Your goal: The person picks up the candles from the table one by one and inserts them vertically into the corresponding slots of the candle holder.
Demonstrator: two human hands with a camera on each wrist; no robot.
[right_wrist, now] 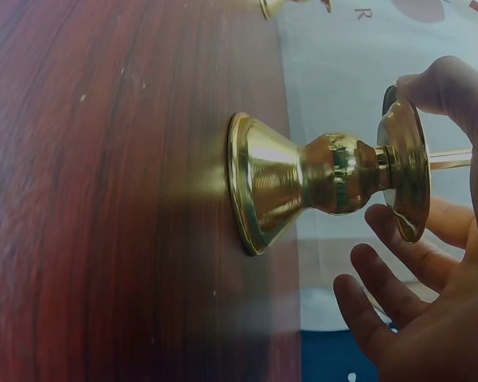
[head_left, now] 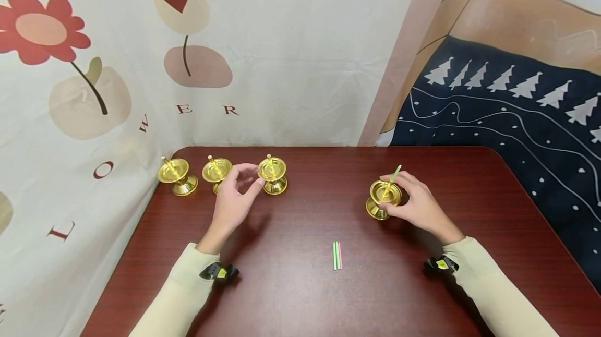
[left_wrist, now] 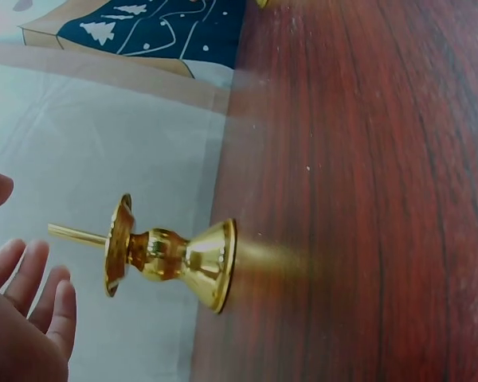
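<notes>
My right hand grips the dish rim of a brass candle holder, thumb on one side and fingers on the other. A thin green candle stands tilted in that holder's central tube. In the right wrist view, the holder's flared base is close to the tabletop. My left hand is beside another brass candle holder, fingers loosely bent and thumb apart from them. The left wrist view shows this holder upright, with the fingers near its tube and nothing held.
Two more brass holders stand at the far left: one at the corner, the other partly behind my left hand. Several thin green and pink candles lie together mid-table. Printed cloth hangs behind the dark red wooden table.
</notes>
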